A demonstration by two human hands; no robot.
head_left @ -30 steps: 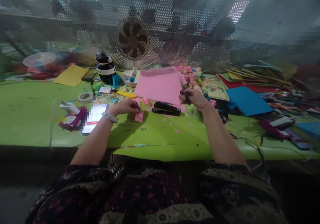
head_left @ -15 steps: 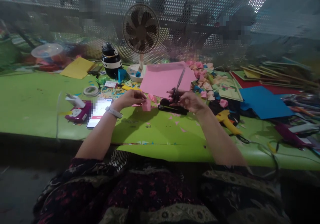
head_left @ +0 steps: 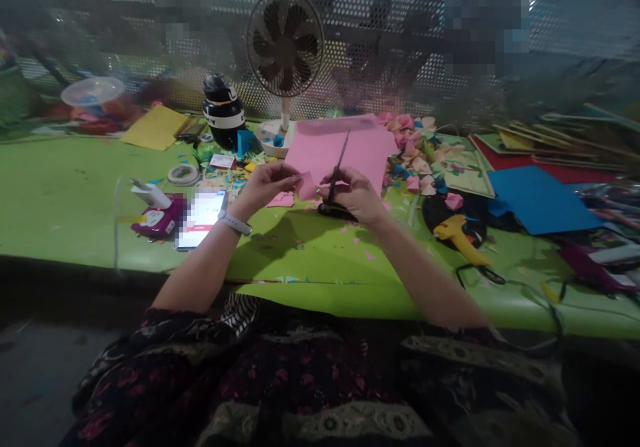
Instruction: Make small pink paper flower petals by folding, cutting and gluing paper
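Head view: left hand (head_left: 273, 184) grip pinches small pink paper piece (head_left: 306, 186) by its left side, above the worktop (head_left: 340, 260). Right hand (head_left: 356, 197) grip wrapped round scissors (head_left: 338, 171), just right of the paper; contact unclear. Black stapler (head_left: 330, 212) beneath.

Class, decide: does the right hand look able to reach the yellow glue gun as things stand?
Probably, though the right hand holds scissors it may need to put down first; nothing visible covers the yellow glue gun.
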